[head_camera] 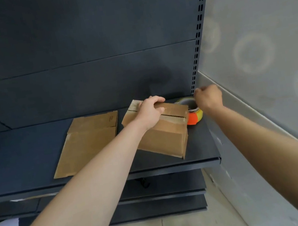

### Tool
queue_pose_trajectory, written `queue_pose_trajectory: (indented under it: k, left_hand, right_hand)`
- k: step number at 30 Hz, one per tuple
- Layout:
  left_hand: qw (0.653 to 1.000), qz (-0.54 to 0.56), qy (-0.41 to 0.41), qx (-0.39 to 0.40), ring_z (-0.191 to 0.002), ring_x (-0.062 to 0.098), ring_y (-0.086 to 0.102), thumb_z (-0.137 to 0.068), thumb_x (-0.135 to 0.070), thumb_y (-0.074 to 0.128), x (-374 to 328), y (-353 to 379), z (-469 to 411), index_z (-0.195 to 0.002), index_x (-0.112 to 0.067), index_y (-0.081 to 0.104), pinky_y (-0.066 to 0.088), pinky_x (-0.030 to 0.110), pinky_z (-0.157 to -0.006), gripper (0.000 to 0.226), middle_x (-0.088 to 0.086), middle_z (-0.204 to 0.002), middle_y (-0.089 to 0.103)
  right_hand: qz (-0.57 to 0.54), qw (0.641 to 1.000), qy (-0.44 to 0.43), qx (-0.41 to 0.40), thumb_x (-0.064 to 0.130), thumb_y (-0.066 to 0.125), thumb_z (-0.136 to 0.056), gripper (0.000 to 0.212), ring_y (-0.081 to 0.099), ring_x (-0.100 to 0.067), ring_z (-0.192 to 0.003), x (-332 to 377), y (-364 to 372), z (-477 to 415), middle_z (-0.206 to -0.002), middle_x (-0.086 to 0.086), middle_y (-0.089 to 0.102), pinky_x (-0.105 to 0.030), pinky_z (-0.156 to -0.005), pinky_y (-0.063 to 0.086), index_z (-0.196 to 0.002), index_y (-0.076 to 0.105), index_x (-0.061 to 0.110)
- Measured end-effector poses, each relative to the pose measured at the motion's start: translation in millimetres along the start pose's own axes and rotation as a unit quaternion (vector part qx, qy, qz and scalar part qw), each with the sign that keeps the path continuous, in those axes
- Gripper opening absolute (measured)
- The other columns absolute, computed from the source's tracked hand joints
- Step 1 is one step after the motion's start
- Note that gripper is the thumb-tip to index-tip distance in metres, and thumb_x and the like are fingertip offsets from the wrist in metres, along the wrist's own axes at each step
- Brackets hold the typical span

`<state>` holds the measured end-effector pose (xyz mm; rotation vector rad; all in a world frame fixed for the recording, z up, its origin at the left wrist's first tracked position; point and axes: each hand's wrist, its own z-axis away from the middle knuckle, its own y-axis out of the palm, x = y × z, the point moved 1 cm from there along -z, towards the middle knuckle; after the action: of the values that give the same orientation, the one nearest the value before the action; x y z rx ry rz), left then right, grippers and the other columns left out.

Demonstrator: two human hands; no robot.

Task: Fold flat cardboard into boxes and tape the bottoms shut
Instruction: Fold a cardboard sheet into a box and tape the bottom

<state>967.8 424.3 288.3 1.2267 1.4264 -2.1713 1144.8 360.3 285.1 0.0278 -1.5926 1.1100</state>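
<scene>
The place looked like a shop or its stockroom, fitted with dark metal retail shelving: a slotted upright (197,36) ran up beside plain back panels (75,46). A deep shelf (23,152) stood over lower shelves (159,207), above a pale tiled floor (181,225) and beside a grey wall (256,17).

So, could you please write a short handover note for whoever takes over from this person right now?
Left hand: grips the folded box over its far top edge, holding the flaps down.
Right hand: curled at the tape roll, which sits just right of the box; whether it holds the roll or a tape end is unclear.
Flat cardboard: lies on the shelf, left of the box.
Done: one box folded up, flaps closed.
Left: the seam between the flaps looks open, so tape it, then fold and tape the flat piece.
</scene>
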Motion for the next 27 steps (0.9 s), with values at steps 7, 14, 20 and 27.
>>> queue_pose_trajectory:
  k: [7,14,20,27]
  left_hand:
    - [0.996,-0.021,0.064,-0.063,-0.129,0.02,0.042,-0.097,-0.002,0.046,-3,1,12,-0.126,-0.013,0.057,0.031,0.018,-0.097,0.033,0.001,-0.139,0.048]
    - [0.982,-0.132,-0.089,-0.104,-0.12,0.03,0.048,-0.095,-0.044,0.049,33,-36,8,-0.131,-0.003,0.042,0.04,0.038,-0.094,0.055,0.015,-0.136,0.047]
    - [0.988,-0.024,-0.123,-0.093,-0.094,0.027,0.057,-0.095,-0.039,0.052,42,-48,-3,-0.111,-0.001,0.058,0.042,0.032,-0.071,0.042,0.013,-0.11,0.062]
    - [0.987,-0.048,-0.122,-0.09,-0.087,0.026,0.054,-0.097,-0.04,0.046,41,-45,0,-0.111,-0.003,0.056,0.041,0.032,-0.07,0.041,0.011,-0.106,0.061]
  right_hand:
    - [-0.066,0.992,0.088,0.057,0.017,0.059,-0.091,0.009,0.051,-0.021,-0.07,14,5,55,-0.082,-0.008,0.055,-0.024,-0.042,0.031,-0.092,0.055,0.009]
    - [-0.092,0.982,0.159,0.051,0.023,0.068,-0.086,0.028,0.067,-0.032,-0.079,13,22,65,-0.089,-0.016,0.065,-0.039,-0.066,0.058,-0.07,0.05,0.008]
    - [-0.3,0.903,0.292,0.1,0.021,0.071,-0.086,0.023,0.066,-0.021,-0.079,13,24,69,-0.09,-0.007,0.067,-0.033,-0.074,0.059,-0.086,0.053,0.007]
    - [-0.384,0.821,0.386,0.171,0.043,0.063,-0.088,0.035,0.048,-0.01,-0.025,8,22,86,-0.038,0.003,0.055,-0.02,-0.04,0.042,-0.073,0.055,0.013]
